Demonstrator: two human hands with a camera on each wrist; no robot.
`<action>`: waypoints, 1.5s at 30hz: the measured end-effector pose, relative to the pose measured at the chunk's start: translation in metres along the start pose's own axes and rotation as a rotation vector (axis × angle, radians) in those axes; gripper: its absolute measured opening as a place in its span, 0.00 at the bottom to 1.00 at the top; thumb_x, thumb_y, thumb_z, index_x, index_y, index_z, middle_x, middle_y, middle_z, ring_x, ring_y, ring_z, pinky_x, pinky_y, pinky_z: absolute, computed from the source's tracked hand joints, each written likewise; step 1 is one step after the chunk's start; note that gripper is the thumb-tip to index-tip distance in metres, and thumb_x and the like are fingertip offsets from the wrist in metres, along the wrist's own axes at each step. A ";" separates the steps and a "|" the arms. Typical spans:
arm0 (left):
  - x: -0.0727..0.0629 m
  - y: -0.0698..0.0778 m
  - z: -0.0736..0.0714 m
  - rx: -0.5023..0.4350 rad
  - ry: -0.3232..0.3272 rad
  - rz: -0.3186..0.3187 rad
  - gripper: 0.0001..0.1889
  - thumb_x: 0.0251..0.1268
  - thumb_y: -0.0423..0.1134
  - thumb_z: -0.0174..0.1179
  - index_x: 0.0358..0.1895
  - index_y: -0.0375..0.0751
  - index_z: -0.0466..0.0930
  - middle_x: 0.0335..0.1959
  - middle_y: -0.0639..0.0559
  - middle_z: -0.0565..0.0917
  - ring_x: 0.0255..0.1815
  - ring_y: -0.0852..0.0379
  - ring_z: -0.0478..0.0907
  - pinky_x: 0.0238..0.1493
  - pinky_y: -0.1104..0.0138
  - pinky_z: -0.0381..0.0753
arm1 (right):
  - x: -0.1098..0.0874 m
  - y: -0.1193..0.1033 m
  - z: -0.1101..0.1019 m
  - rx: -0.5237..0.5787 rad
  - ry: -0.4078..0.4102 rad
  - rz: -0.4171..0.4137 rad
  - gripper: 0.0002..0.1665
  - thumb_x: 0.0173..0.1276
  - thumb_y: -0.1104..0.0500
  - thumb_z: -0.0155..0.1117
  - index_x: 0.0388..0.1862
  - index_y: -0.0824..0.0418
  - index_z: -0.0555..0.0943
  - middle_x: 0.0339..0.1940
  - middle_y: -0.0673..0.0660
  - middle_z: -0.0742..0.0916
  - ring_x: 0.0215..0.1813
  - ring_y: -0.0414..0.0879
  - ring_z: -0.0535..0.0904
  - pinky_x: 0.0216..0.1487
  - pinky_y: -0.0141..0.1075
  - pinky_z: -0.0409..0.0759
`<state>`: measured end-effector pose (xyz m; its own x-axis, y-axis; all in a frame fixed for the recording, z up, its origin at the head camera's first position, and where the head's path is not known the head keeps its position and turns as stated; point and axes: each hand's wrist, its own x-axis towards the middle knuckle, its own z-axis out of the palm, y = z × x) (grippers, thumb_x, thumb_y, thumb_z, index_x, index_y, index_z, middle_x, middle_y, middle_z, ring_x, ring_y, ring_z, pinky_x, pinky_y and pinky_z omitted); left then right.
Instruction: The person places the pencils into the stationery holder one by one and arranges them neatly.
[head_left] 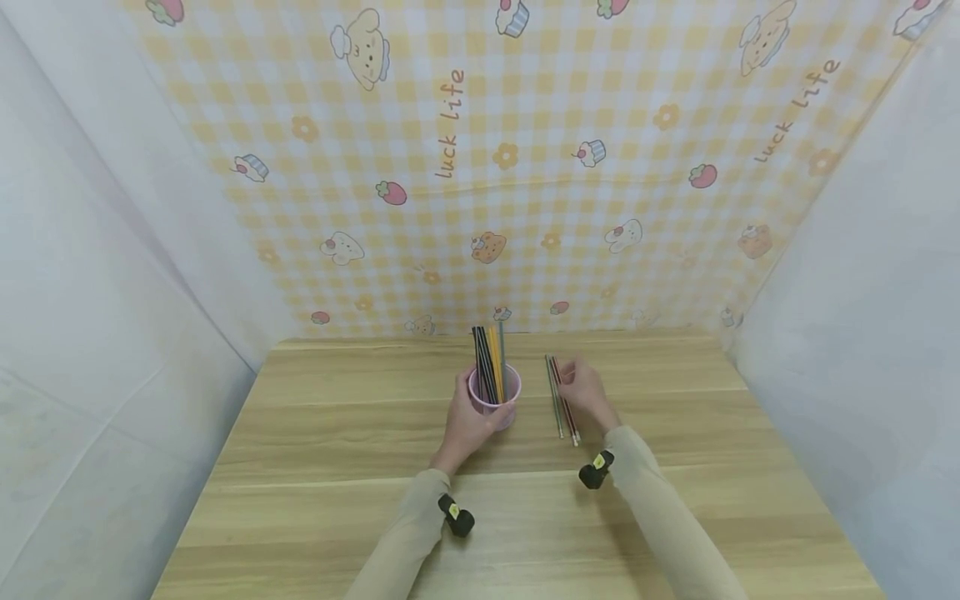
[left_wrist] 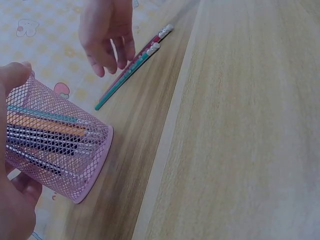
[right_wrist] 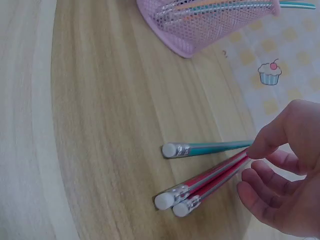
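Observation:
A pink mesh pencil cup stands upright with black, yellow and green pencils in it, their eraser ends down. My left hand grips its side, thumb and fingers around the mesh. To the right of the cup lie a green pencil and two red pencils with white erasers toward me. Over them is my right hand, its fingers loosely bent. In the right wrist view the thumb tip is right at the red pencils, and nothing shows lifted in that hand.
The wooden table meets a yellow checked cloth at its back edge. White sheets hang along the left and right sides. A small black camera is strapped to each wrist.

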<state>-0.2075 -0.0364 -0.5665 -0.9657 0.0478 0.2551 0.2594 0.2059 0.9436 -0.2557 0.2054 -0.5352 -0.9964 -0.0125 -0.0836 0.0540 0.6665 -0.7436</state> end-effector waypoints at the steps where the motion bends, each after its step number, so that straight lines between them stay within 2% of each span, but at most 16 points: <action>1: 0.000 0.000 0.000 -0.001 0.003 0.000 0.50 0.50 0.42 0.79 0.75 0.44 0.58 0.71 0.39 0.72 0.70 0.39 0.72 0.72 0.45 0.72 | 0.000 0.001 0.000 -0.007 -0.006 0.005 0.22 0.59 0.70 0.61 0.54 0.72 0.74 0.49 0.70 0.83 0.49 0.60 0.81 0.49 0.48 0.85; 9: 0.001 -0.005 0.004 -0.016 0.013 0.028 0.52 0.50 0.35 0.78 0.77 0.37 0.55 0.71 0.32 0.70 0.70 0.33 0.71 0.70 0.40 0.72 | 0.000 0.010 0.004 -0.063 -0.017 0.021 0.20 0.59 0.69 0.62 0.52 0.71 0.74 0.46 0.67 0.83 0.45 0.56 0.81 0.45 0.44 0.85; 16: 0.000 -0.002 0.002 0.014 0.010 0.005 0.50 0.50 0.44 0.79 0.75 0.45 0.59 0.70 0.41 0.73 0.69 0.41 0.73 0.71 0.46 0.74 | 0.002 0.007 0.007 -0.126 -0.017 0.053 0.19 0.61 0.67 0.62 0.51 0.72 0.75 0.47 0.68 0.84 0.40 0.54 0.81 0.34 0.36 0.82; 20: -0.001 0.001 0.001 0.009 0.007 0.008 0.50 0.50 0.47 0.79 0.75 0.46 0.59 0.70 0.42 0.73 0.70 0.42 0.73 0.71 0.46 0.73 | 0.004 0.004 0.007 -0.171 -0.034 0.086 0.14 0.62 0.66 0.62 0.45 0.73 0.77 0.36 0.63 0.84 0.29 0.46 0.76 0.24 0.30 0.73; 23: 0.000 0.002 0.001 0.003 0.004 0.015 0.50 0.50 0.47 0.79 0.75 0.47 0.58 0.70 0.41 0.72 0.70 0.42 0.73 0.71 0.46 0.73 | 0.006 0.003 0.006 -0.166 -0.046 0.102 0.10 0.62 0.66 0.61 0.40 0.72 0.80 0.29 0.59 0.82 0.24 0.43 0.72 0.21 0.28 0.68; 26: 0.000 0.001 0.001 -0.009 0.006 0.019 0.50 0.50 0.44 0.79 0.76 0.46 0.58 0.70 0.40 0.72 0.70 0.40 0.72 0.71 0.45 0.73 | 0.006 0.003 0.004 -0.150 -0.053 0.093 0.12 0.60 0.65 0.62 0.41 0.73 0.81 0.32 0.61 0.84 0.27 0.45 0.74 0.23 0.29 0.70; 30: 0.000 0.001 0.002 -0.009 0.011 0.025 0.51 0.51 0.38 0.79 0.77 0.40 0.56 0.71 0.35 0.71 0.71 0.36 0.71 0.71 0.43 0.72 | 0.005 0.004 0.001 -0.125 -0.057 0.082 0.18 0.62 0.64 0.64 0.48 0.74 0.79 0.45 0.68 0.86 0.38 0.52 0.82 0.33 0.34 0.80; 33: -0.002 0.014 0.000 -0.003 0.001 0.021 0.49 0.51 0.34 0.77 0.75 0.32 0.56 0.70 0.30 0.70 0.70 0.32 0.71 0.71 0.42 0.71 | 0.005 0.005 -0.001 -0.110 -0.059 0.087 0.18 0.66 0.62 0.64 0.50 0.74 0.78 0.49 0.70 0.86 0.42 0.55 0.84 0.38 0.37 0.84; 37: -0.002 0.012 -0.002 -0.003 -0.003 0.016 0.49 0.51 0.38 0.78 0.75 0.36 0.58 0.70 0.34 0.71 0.70 0.35 0.72 0.71 0.43 0.72 | 0.005 0.006 -0.004 -0.082 -0.043 0.086 0.18 0.68 0.61 0.62 0.51 0.72 0.76 0.50 0.70 0.86 0.46 0.57 0.85 0.42 0.41 0.86; 40: 0.000 -0.001 0.000 0.006 0.004 0.008 0.50 0.50 0.45 0.79 0.75 0.44 0.58 0.71 0.40 0.72 0.70 0.41 0.73 0.71 0.47 0.73 | 0.006 0.004 -0.007 -0.036 -0.012 0.080 0.20 0.66 0.61 0.62 0.53 0.71 0.76 0.51 0.71 0.86 0.49 0.60 0.85 0.45 0.44 0.87; 45: 0.000 0.001 -0.001 0.031 0.000 -0.005 0.51 0.49 0.46 0.79 0.75 0.44 0.57 0.71 0.41 0.72 0.70 0.42 0.73 0.71 0.49 0.74 | 0.005 -0.005 -0.012 0.036 0.033 0.066 0.22 0.69 0.60 0.61 0.58 0.70 0.75 0.52 0.69 0.85 0.52 0.60 0.83 0.50 0.46 0.86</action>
<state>-0.2070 -0.0369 -0.5654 -0.9671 0.0466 0.2500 0.2538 0.2361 0.9380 -0.2622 0.2110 -0.5239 -0.9921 0.0558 -0.1120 0.1217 0.6382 -0.7602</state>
